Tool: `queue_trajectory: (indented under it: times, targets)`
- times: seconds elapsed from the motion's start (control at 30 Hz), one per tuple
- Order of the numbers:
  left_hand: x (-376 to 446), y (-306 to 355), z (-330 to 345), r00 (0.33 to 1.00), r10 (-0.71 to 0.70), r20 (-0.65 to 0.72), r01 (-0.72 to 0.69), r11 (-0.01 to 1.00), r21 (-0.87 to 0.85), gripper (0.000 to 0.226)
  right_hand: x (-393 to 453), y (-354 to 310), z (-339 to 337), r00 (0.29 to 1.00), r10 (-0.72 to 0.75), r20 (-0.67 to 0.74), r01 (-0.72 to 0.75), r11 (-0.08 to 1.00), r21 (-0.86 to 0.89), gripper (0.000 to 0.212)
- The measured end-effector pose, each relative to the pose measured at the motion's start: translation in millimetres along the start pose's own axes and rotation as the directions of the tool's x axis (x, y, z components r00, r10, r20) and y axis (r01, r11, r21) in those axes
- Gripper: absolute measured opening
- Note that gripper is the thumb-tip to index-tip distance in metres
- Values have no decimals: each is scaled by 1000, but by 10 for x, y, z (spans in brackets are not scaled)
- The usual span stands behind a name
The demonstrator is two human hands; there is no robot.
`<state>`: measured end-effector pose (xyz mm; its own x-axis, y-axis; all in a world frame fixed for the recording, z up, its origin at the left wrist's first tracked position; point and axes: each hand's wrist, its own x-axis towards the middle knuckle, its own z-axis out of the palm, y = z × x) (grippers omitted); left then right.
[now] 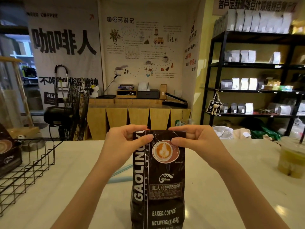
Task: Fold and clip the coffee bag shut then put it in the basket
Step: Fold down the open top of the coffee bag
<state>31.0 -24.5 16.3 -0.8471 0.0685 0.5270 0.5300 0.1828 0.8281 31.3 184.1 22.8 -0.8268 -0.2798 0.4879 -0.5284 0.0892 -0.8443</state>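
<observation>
A dark brown coffee bag (pixel 158 182) stands upright on the white counter (pixel 231 187) in front of me. Its top edge is rolled over. My left hand (pixel 125 141) pinches the left end of that fold, thumb in front and fingers behind. My right hand (pixel 193 139) pinches the right end the same way. A pale blue clip (pixel 121 176) lies on the counter just left of the bag, partly hidden behind it. The black wire basket (pixel 31 164) sits at the left of the counter.
A second brown coffee bag (pixel 8 152) lies in the basket at the far left. A plastic cup of yellow-green drink (pixel 291 159) with a straw stands at the right counter edge. Beyond the counter are a fan, wooden cabinets and shelves of bags.
</observation>
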Motion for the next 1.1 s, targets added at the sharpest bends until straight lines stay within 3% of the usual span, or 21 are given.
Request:
queue_trajectory:
  times: [0.23,0.37,0.5,0.67,0.8,1.1]
  targets:
    - [34,11,-70,998,-58,29,56,994,92,31,-5,-17,27,1000,13,-5,-14,998,-59,16]
    - [43,-55,-81,988,-150,27,151,988,-28,25,-4,1,49,999,-3,-38,-1,995,-97,21]
    - [-8,-68,-39,958,-210,196,255,935,-247,23,13,6,46,998,-15,-65,0,971,-238,22]
    - [-24,-92,27,963,-214,162,261,886,-384,20,-8,85,73,996,56,-65,-52,997,57,23]
    - [-9,-118,48,973,-198,115,227,899,-375,18,0,146,130,987,63,-151,-53,996,69,13]
    - [39,-157,55,973,-213,87,230,904,-361,13,39,158,143,983,92,-159,-76,992,103,11]
